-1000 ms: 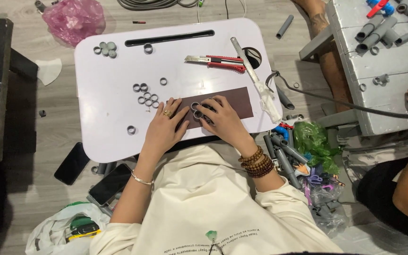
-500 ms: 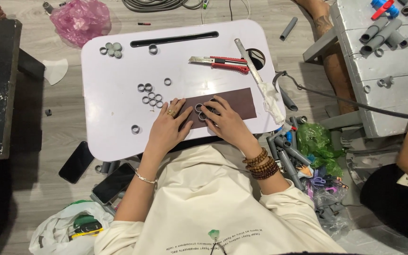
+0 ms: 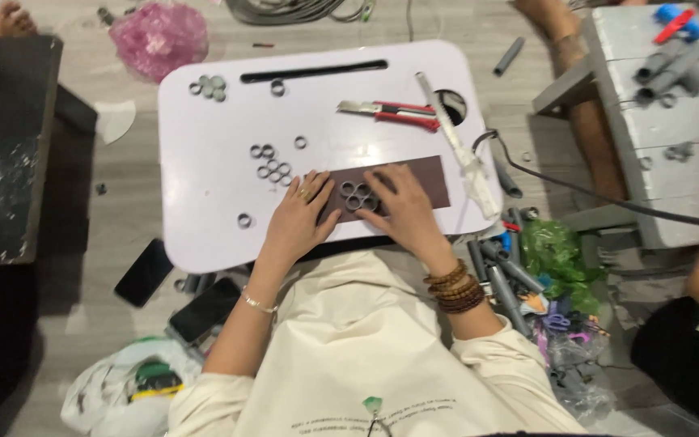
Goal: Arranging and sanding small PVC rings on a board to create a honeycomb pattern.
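4 grey rings (image 3: 357, 196) on brown strip (image 3: 422, 180), between left hand (image 3: 299, 220), right hand (image 3: 404, 212)

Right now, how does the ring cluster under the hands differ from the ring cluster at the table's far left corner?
The near ring cluster lies on the brown strip; the far ring cluster lies on bare white table. The near one sits between the left hand and right hand; the far one sits apart from both. Both are small grey rings packed side by side.
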